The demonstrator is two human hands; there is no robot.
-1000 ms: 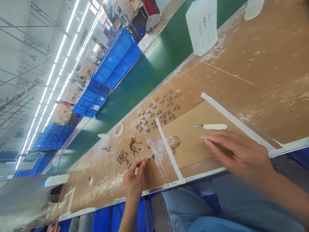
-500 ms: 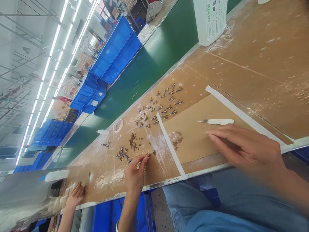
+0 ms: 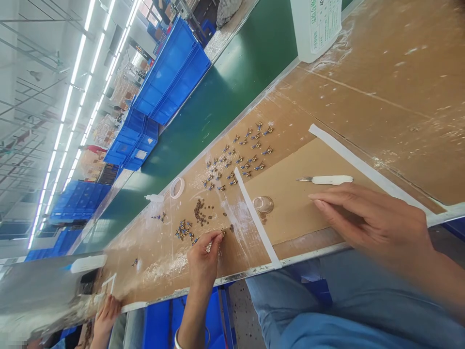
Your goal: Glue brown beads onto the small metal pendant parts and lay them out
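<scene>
My left hand [image 3: 205,254] pinches a small gold-coloured piece [image 3: 223,232] between thumb and fingertips, low over the brown board. Right beside it lie a few dark round bits [image 3: 231,227], with a pile of similar brown bits [image 3: 199,212] and a cluster of blue-and-gold figures [image 3: 184,230] to the left. My right hand [image 3: 374,220] hovers above the cardboard sheet [image 3: 290,213], thumb and fingertips closed; whatever they hold is too small to make out. Just beyond those fingertips rests a white-handled knife [image 3: 332,180]. A small clear cup [image 3: 263,204] stands between my hands.
Spaced blue-and-gold figures [image 3: 240,159] lie farther back. A tape roll [image 3: 177,188] and a small white bottle [image 3: 155,198] sit by the green belt [image 3: 250,63]. A large white jug [image 3: 317,34] stands behind. Another person's hand [image 3: 108,310] is at left.
My two hands hold nearly the same place and pose. The other person's hand at the left has shifted down and left, and the camera view has moved slightly.
</scene>
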